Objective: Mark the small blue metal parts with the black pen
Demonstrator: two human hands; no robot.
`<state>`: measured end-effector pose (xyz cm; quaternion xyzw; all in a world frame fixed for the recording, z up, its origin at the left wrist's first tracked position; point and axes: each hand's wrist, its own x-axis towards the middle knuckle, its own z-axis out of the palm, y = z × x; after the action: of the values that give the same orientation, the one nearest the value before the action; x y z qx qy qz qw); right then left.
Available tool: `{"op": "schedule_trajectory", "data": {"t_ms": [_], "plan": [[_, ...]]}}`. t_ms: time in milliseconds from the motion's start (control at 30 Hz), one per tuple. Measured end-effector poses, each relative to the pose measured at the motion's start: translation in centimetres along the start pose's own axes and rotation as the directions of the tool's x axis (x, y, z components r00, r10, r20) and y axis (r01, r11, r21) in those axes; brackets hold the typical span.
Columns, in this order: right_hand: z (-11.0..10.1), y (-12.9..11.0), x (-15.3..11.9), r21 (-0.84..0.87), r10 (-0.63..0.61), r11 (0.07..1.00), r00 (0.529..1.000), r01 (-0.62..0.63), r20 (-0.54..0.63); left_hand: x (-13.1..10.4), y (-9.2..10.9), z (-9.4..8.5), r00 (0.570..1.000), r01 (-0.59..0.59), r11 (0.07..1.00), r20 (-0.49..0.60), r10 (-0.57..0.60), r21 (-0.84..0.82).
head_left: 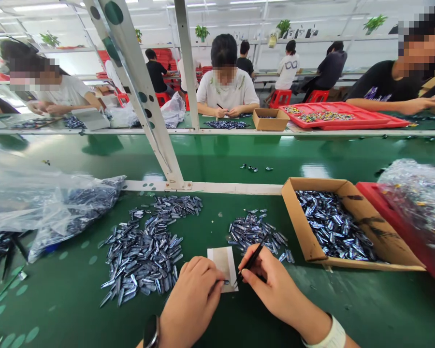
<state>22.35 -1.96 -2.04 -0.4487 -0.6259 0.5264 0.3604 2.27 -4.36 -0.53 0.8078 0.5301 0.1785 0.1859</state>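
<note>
My left hand [193,296] is closed in a pinch on a small dark shiny piece [225,282], whose end shows past the fingertips. Under it lies a small beige sheet with white edges [223,258]. Black tweezers [254,258] are gripped in my right hand [273,282], their tips pointing down at the sheet's right edge, close to the piece. A large pile of similar dark, blue-grey pieces [141,258] spreads to the left of my hands. Just beyond my right hand is a smaller pile [255,229].
At right, a cardboard box [300,232] holds many such pieces, beside a red tray [369,193] under a plastic bag [420,198]. Left is a clear bag of pieces [83,208], with tools [7,256] nearby. A metal post [145,96] rises ahead; co-workers [226,92] sit across the green belt [217,157].
</note>
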Motion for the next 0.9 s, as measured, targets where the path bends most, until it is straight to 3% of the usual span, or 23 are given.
{"op": "schedule_trajectory", "data": {"t_ms": [367, 900], "plan": [[0.0, 1.0, 0.1, 0.009, 0.051, 0.999, 0.999, -0.051, -0.012, 0.0, -1.0, 0.3, 0.996, 0.030, 0.989, -0.074, -0.041, -0.142], [0.1, 1.0, 0.2, 0.016, 0.093, 0.996, 0.996, -0.093, -0.019, 0.3, -0.5, 0.5, 0.993, 0.060, 0.987, -0.093, -0.074, -0.146]]}}
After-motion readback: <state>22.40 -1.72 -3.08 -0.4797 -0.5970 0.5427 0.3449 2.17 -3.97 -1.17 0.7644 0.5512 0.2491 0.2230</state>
